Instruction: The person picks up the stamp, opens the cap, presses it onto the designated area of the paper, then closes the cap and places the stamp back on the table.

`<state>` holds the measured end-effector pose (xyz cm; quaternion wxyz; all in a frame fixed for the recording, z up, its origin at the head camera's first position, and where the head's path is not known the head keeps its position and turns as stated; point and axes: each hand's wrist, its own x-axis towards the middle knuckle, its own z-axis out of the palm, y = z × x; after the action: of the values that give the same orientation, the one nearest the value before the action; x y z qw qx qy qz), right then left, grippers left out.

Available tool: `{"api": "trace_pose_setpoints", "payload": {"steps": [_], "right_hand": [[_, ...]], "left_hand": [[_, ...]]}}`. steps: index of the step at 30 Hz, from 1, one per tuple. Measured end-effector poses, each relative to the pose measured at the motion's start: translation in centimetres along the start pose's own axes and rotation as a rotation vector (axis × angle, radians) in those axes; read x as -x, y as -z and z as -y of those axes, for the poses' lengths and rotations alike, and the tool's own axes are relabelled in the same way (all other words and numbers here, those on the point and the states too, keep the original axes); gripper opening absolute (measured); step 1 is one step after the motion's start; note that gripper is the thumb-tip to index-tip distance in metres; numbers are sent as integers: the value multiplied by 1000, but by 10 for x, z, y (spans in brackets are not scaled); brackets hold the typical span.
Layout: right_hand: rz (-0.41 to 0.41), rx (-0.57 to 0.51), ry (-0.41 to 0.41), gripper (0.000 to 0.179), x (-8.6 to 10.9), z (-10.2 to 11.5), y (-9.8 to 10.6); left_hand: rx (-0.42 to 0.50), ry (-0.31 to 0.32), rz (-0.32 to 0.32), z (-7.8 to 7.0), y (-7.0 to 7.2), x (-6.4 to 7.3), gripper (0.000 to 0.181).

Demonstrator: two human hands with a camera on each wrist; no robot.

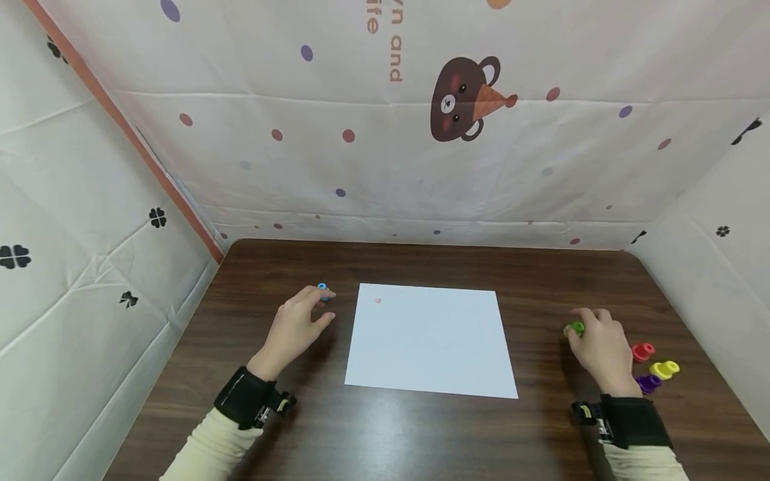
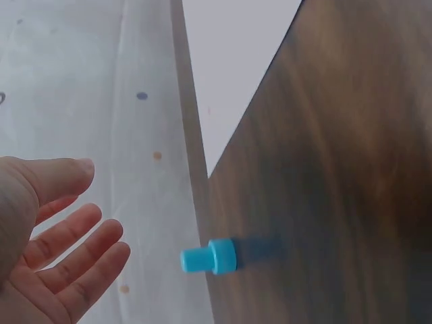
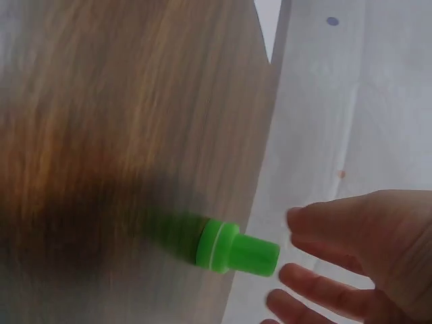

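A small blue toy stamp with a narrow handle stands upright on the table. My left hand hovers beside it, thumb and fingers apart, partly covering it in the head view. In the left wrist view nothing lies between those fingers. On the right, a green toy stamp stands on its wide base, handle up. My right hand reaches over it with thumb and fingers spread, the fingertips close to the handle. A white sheet of paper lies between the hands, with a small faint reddish mark near its far left corner.
Red, yellow and purple stamps stand close together right of my right hand, the purple one partly hidden by the wrist. The brown wooden table meets a printed cloth at its back edge.
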<state>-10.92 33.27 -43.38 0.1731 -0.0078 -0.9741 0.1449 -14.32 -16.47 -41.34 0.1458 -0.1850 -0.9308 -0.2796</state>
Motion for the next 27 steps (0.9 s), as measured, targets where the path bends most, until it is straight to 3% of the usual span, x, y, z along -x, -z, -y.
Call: {"api": "trace_pose_setpoints", "payload": {"steps": [6,13,22,27], "right_hand": [[93,33,-2,31,-4,-6,-4],[59,32,36,23,-6,-11,-9],[13,3,76,16,-6,-13,-13],[15,-18,51,13,-9,-9,-12]], "left_hand": [[42,-6,-21,-10,-5,11,36],[93,-13,-71,-17,-7,18,37],[126,-1,-74,-21,-10,23,35],[141,-3,-87,-21,-12,23,34]]}}
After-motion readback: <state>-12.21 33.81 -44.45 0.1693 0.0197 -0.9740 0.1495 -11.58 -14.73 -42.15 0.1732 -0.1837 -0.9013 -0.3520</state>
